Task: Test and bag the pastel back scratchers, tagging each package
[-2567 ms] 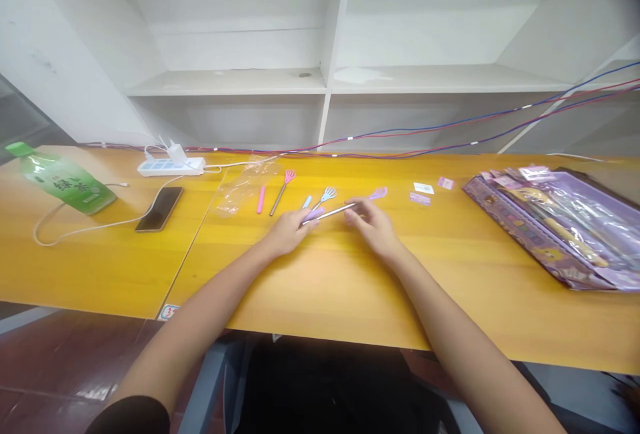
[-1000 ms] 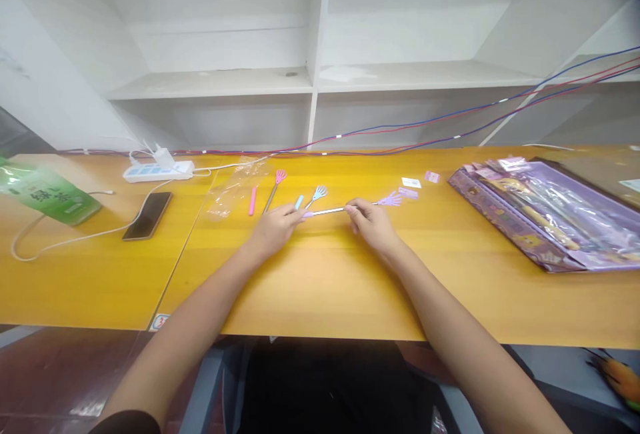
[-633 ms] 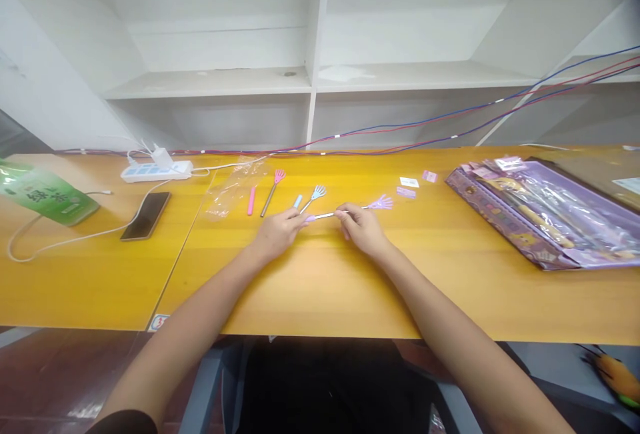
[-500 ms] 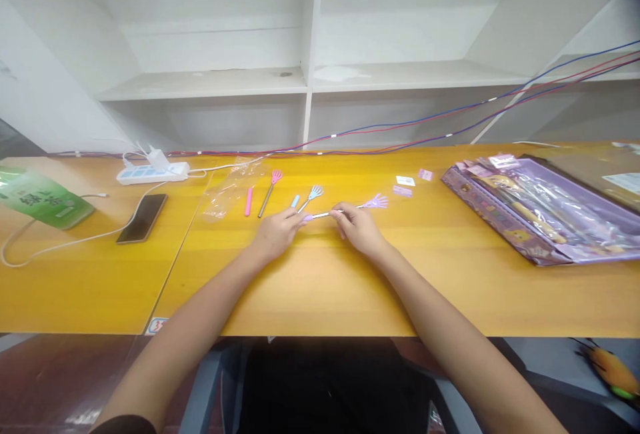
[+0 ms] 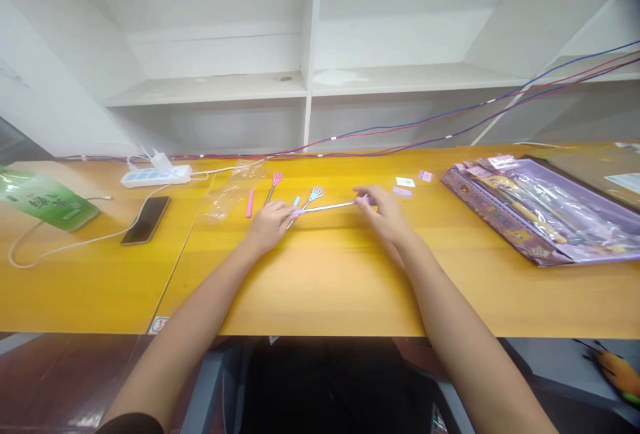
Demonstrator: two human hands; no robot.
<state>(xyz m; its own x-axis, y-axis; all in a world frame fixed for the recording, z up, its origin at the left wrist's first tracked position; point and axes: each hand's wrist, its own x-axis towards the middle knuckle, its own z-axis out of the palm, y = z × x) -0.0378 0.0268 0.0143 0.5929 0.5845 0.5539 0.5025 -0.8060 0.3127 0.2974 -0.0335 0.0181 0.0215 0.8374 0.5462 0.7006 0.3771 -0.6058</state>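
A purple back scratcher [image 5: 327, 207] with a thin metal rod stretches level between my two hands over the table. My left hand [image 5: 271, 224] is closed around its purple handle end. The fingers of my right hand [image 5: 386, 215] are curled about the purple claw head, which they mostly cover. Just beyond the left hand lie a blue back scratcher [image 5: 314, 195], partly hidden by that hand, and a pink one [image 5: 277, 181]. Beside them are a pink handle piece [image 5: 249, 203] and a small light-blue piece [image 5: 297, 201].
Small cards [image 5: 404, 182] lie behind the right hand. An open purple box [image 5: 530, 247] of wrapped items stands at right. Clear plastic wrap [image 5: 230, 197], a phone [image 5: 146, 221], a power strip [image 5: 150, 177] and a green bag [image 5: 50, 204] are at left. Cables [image 5: 390, 147] run behind.
My right hand has slid right along the rod to the claw head. More metal rod shows between the hands. My left hand has shifted slightly left with the handle.
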